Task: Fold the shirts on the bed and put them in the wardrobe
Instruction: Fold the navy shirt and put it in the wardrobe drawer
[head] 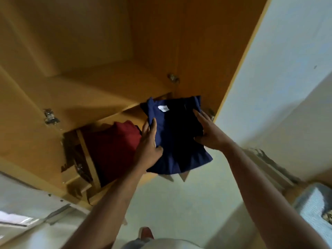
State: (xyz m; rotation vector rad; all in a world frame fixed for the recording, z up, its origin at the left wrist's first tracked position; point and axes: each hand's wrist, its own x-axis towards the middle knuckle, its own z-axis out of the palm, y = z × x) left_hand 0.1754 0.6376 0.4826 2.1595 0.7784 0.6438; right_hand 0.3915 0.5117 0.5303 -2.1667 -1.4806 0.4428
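Between the two hands a folded navy shirt (172, 135) was held in front of the open wooden wardrobe (100, 56). The left hand (149, 146) was closed on the shirt's left edge, thumb over the cloth and fingers underneath. The right hand (206, 132) was pressed against the opposite edge, fingers laid flat along the fabric and thumb tucked below. A white label (163, 108) was seen near the collar, beyond both hands. Just left of the left hand, a folded dark red shirt (115, 150) was seen lying on a wardrobe shelf (89, 159), close beside the navy one.
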